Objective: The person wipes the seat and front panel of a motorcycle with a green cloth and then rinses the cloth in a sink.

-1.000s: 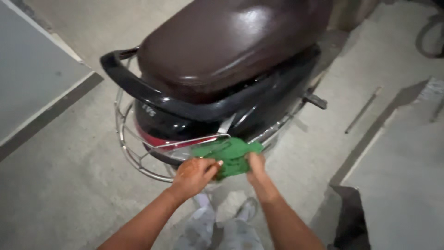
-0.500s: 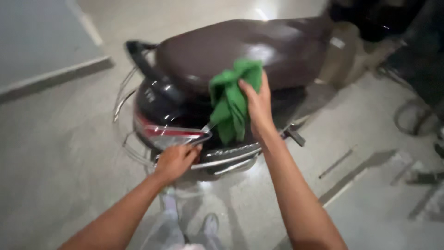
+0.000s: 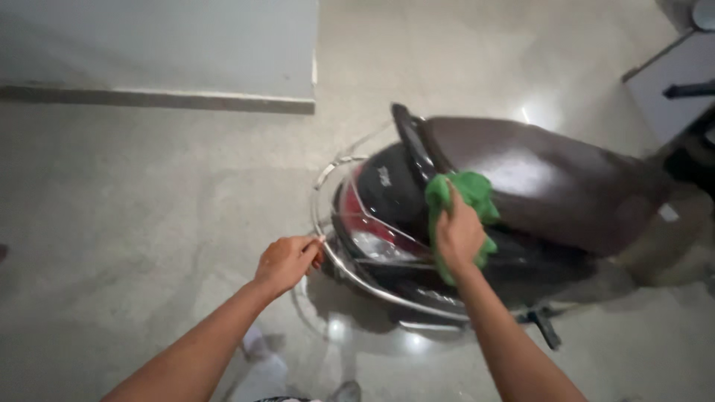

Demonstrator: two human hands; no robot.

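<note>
While the right hand [image 3: 459,234] presses a green cloth [image 3: 465,195] against the black rear bodywork of a scooter [image 3: 402,186], its fingers are curled closed around the bunched fabric, which spills out above the knuckles toward twelve o'clock and hangs a little below the palm. The cloth lies just under the back edge of the brown seat [image 3: 551,186], beside the black grab rail [image 3: 413,145] that curves around the seat's rear end. At about nine o'clock from the cloth, the left hand [image 3: 287,262] is closed on the chrome guard rail [image 3: 335,257] that loops around the scooter's tail, fingers wrapped over the tube. Between the two hands sits the red tail light [image 3: 372,234], inside the guard's loop. Both forearms reach in from six o'clock. The scooter stands on a pale polished floor [image 3: 149,223], with a grey wall base [image 3: 156,97] running across at eleven o'clock. The picture is slightly blurred.
</note>
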